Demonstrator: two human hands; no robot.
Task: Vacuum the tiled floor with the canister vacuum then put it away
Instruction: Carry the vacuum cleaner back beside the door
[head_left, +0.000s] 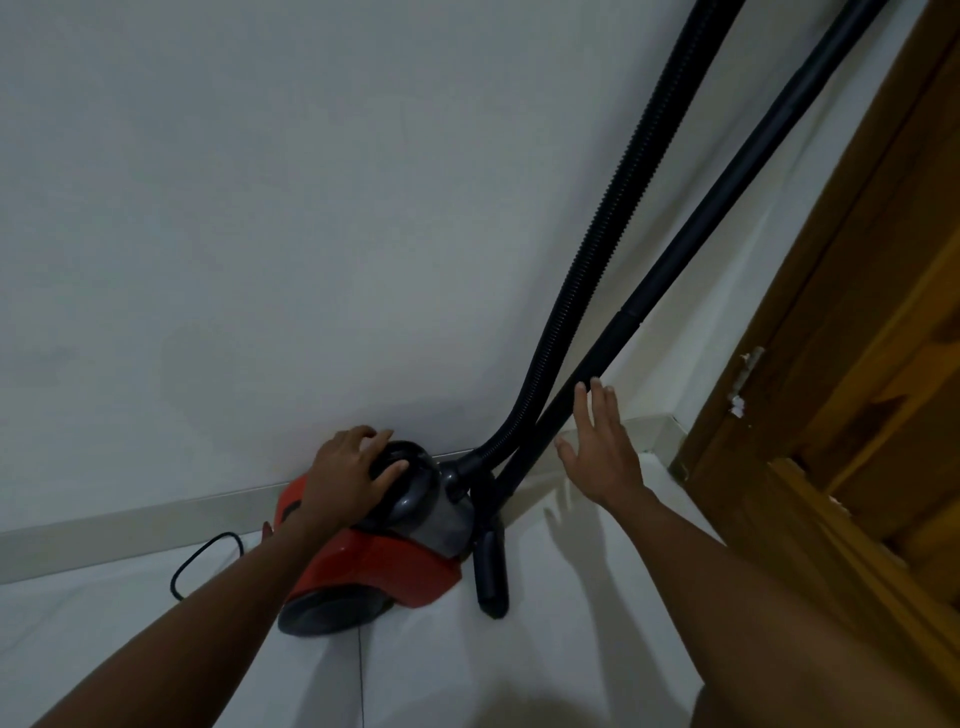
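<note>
left hand (347, 475) gripping canister vacuum (371, 551) top handle, parking it against far wall | right hand (602, 452) spread open, empty, steadying beside leaning wand (727, 192)

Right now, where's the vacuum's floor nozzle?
Head view, lower centre: the floor nozzle stands on the tiled floor just right of the red canister, below the open right hand.

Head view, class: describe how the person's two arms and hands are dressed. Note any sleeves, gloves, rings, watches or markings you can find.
Both forearms are bare up to the frame edge, with no sleeves in view. The left hand and right hand wear no gloves. No rings, watches, bracelets or markings show on either, though the light is dim.
</note>
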